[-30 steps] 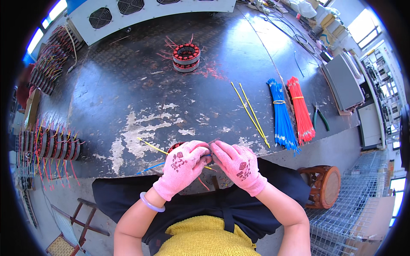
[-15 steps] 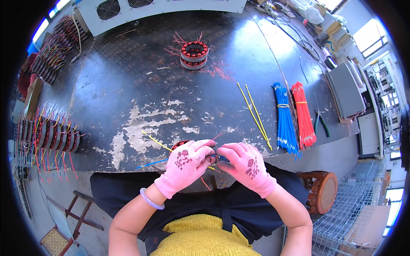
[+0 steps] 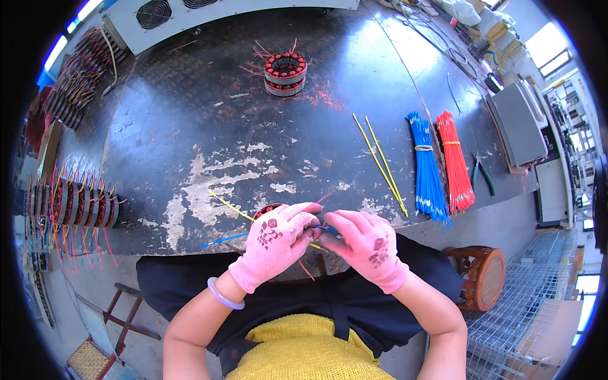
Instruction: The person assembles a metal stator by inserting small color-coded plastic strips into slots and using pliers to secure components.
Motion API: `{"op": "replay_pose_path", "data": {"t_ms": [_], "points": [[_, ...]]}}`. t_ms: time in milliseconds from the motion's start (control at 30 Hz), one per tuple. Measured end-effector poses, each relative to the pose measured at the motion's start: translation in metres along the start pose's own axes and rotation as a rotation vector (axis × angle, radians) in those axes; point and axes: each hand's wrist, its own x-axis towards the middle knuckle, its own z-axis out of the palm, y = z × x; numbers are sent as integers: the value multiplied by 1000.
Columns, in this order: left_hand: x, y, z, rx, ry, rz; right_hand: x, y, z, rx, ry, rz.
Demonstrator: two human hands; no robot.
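Both hands wear pink gloves with dark fingertips and work close together over the table's near edge. My left hand point(image 3: 272, 239) is closed on a blue wire point(image 3: 225, 240), whose one end sticks out to the left. Its fingers lie over a stator ring point(image 3: 267, 209) with red windings, mostly hidden beneath the hand. A yellow wire point(image 3: 231, 206) runs out from there to the upper left. My right hand point(image 3: 364, 246) pinches at the blue wire beside the left fingertips. Thin reddish leads poke out around the fingers; the exact joint is hidden.
Stacked stators point(image 3: 285, 75) stand farther back. Bundles of blue wires point(image 3: 430, 171) and red wires point(image 3: 455, 166) lie right, beside two loose yellow wires point(image 3: 383, 164) and green-handled pliers point(image 3: 482, 176). More wired stators point(image 3: 73, 202) line the left edge. A wooden stool point(image 3: 481, 278) stands right.
My right hand has shifted slightly and turned at the wrist, its fingers still by the left fingertips. The view has moved a little; the left hand keeps its hold.
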Motion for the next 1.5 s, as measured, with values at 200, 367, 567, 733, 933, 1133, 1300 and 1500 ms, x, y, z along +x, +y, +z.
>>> {"op": "replay_pose_path", "data": {"t_ms": [200,367,567,733,933,1133,1300,1500], "points": [[1,-4,2,38,-1,30,4,7,9,497,-306,428],[0,-1,-1,-5,-18,10,14,11,-5,1043,-628,902],[0,-2,0,-9,-8,6,6,5,-9,91,-217,17],[2,0,0,-40,-48,4,-1,17,15,595,-224,307],[-2,-6,2,44,-9,73,17,5,-5,585,-420,683],[1,-4,2,12,-13,34,-8,-2,1,-30,-23,13],[1,-4,1,24,-35,43,0,13,8,902,-444,753],[-1,-5,2,29,-29,51,10,8,-18,786,-590,674]]}}
